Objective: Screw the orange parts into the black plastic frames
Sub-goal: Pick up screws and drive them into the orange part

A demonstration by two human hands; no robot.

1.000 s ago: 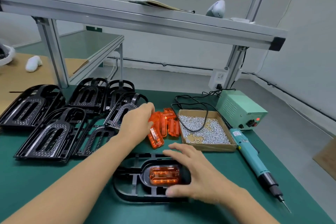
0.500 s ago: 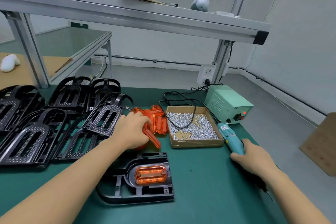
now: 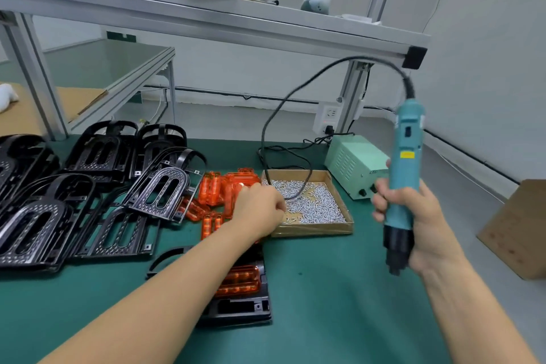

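A black plastic frame (image 3: 236, 309) lies on the green mat in front of me with an orange part (image 3: 240, 279) seated in it; my left forearm covers its left side. My left hand (image 3: 258, 210) reaches over the left edge of the cardboard screw box (image 3: 313, 232), its fingers curled down among the small silver screws (image 3: 316, 204). Whether it holds a screw is hidden. My right hand (image 3: 425, 224) grips a teal electric screwdriver (image 3: 406, 139) upright above the mat, to the right of the box. Loose orange parts (image 3: 217, 189) are piled left of the box.
Several black frames (image 3: 88, 186) are stacked at the left. A pale green power supply (image 3: 351, 162) stands behind the screw box, and the screwdriver's black cable (image 3: 274, 115) loops up from it. An aluminium shelf beam (image 3: 206, 21) runs overhead. A cardboard carton (image 3: 517, 230) sits at the right.
My right hand lifted the screwdriver off the mat and now holds it upright. My left hand moved right from the orange parts to the screw box.
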